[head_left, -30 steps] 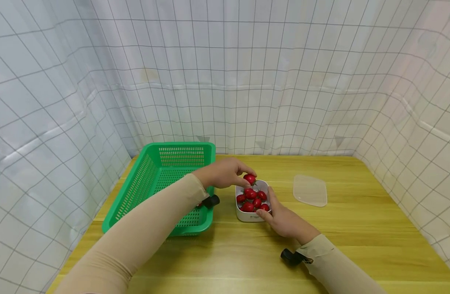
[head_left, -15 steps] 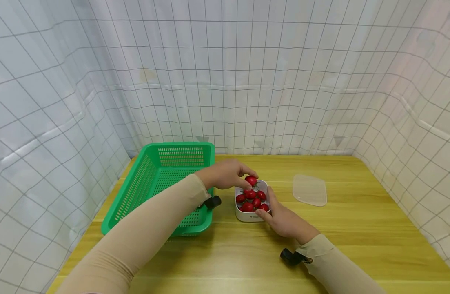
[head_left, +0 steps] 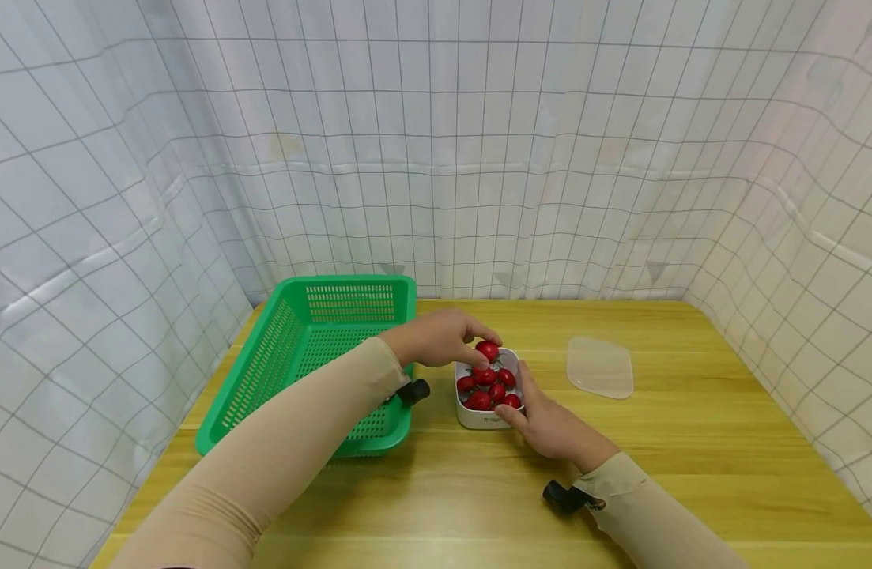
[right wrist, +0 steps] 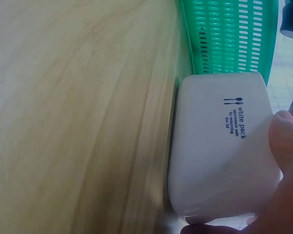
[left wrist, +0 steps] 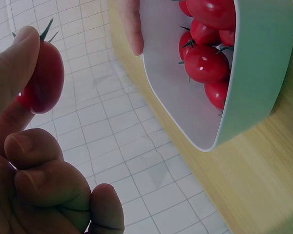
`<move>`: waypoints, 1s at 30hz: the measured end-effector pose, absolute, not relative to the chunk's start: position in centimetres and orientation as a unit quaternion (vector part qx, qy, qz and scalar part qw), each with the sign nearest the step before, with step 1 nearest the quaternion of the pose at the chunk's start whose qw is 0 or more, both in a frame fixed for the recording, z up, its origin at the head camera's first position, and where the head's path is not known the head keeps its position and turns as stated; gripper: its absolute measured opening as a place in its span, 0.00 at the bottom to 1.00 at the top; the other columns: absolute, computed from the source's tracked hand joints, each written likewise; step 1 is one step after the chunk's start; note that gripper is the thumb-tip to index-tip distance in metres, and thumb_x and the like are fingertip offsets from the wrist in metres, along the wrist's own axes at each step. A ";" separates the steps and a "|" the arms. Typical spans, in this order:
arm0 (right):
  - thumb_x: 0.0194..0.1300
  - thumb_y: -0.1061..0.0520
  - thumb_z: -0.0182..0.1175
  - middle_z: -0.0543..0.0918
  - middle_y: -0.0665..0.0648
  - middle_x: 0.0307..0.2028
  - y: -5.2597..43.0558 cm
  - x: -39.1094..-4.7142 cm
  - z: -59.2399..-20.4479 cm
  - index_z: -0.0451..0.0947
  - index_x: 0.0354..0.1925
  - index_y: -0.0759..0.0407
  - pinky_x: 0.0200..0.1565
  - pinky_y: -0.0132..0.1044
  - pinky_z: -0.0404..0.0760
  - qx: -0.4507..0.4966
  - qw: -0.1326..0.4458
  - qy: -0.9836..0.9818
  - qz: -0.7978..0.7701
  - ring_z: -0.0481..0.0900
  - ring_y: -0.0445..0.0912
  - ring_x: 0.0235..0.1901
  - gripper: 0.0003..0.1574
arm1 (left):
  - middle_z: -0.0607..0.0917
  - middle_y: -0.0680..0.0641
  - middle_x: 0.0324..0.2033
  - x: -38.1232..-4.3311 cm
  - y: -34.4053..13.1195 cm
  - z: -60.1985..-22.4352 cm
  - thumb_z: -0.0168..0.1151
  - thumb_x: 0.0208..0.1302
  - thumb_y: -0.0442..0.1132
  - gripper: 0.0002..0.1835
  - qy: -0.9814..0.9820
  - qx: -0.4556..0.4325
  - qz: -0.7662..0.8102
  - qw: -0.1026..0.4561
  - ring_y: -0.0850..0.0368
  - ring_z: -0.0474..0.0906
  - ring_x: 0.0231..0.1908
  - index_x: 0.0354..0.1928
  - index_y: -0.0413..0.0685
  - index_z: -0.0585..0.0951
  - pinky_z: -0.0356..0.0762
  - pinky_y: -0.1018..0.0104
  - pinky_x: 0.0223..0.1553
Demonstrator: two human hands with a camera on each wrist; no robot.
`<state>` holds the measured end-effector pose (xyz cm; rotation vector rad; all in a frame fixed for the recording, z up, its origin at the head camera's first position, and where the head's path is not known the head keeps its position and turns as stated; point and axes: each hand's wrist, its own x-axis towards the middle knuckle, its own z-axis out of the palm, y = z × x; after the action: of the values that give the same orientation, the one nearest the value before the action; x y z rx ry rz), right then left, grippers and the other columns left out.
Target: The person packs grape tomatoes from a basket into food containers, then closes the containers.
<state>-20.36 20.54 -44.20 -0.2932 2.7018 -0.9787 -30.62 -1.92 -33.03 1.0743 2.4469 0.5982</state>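
My left hand (head_left: 444,337) pinches a red cherry tomato (left wrist: 48,80) with a green stem between thumb and index finger; its other fingers are curled in the left wrist view. The tomato is over the far side of a white plastic container (head_left: 484,421), which holds several cherry tomatoes (head_left: 497,392). My right hand (head_left: 553,427) grips the container's right side, with the thumb on the near rim and fingers along the side. Printed words, including "white pack", show on the container (right wrist: 219,161) in the right wrist view.
A green perforated basket (head_left: 303,296) stands left of the container, partly covered by the left forearm. A translucent lid (head_left: 600,368) lies flat on the wooden table (head_left: 706,442) to the right. White gridded curtains (head_left: 507,158) enclose the back and sides.
The left hand has shifted very slightly right and down with the pinched tomato. The right hand and the container have stayed almost still.
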 end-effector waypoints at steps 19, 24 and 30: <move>0.81 0.33 0.48 0.42 0.70 0.84 20.5 -20.3 -44.1 0.24 0.83 0.67 0.78 0.64 0.58 -0.109 0.119 0.930 -0.331 0.57 0.68 0.79 0.63 | 0.88 0.50 0.60 -30.8 -1.7 -33.2 0.68 0.74 0.49 0.24 0.875 0.386 0.209 0.202 0.46 0.79 0.67 0.70 0.63 0.81 0.79 0.49 0.67; 0.81 0.32 0.49 0.42 0.69 0.84 20.5 -20.4 -44.4 0.24 0.83 0.66 0.78 0.64 0.58 -0.108 0.118 0.931 -0.329 0.57 0.68 0.80 0.63 | 0.84 0.52 0.65 -31.2 -2.7 -32.6 0.67 0.73 0.52 0.24 0.875 0.372 0.234 0.205 0.52 0.79 0.65 0.70 0.68 0.80 0.80 0.51 0.65; 0.81 0.32 0.49 0.41 0.67 0.84 20.4 -20.4 -44.4 0.23 0.83 0.64 0.79 0.63 0.57 -0.104 0.120 0.930 -0.333 0.55 0.67 0.80 0.64 | 0.89 0.52 0.46 -32.8 -6.4 -31.4 0.67 0.73 0.56 0.24 0.883 0.351 0.265 0.166 0.57 0.79 0.42 0.69 0.71 0.80 0.80 0.57 0.49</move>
<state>-20.42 20.40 -44.40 -0.3050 2.7164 -0.9720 -32.79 -6.38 -31.37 0.9983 2.5134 0.7541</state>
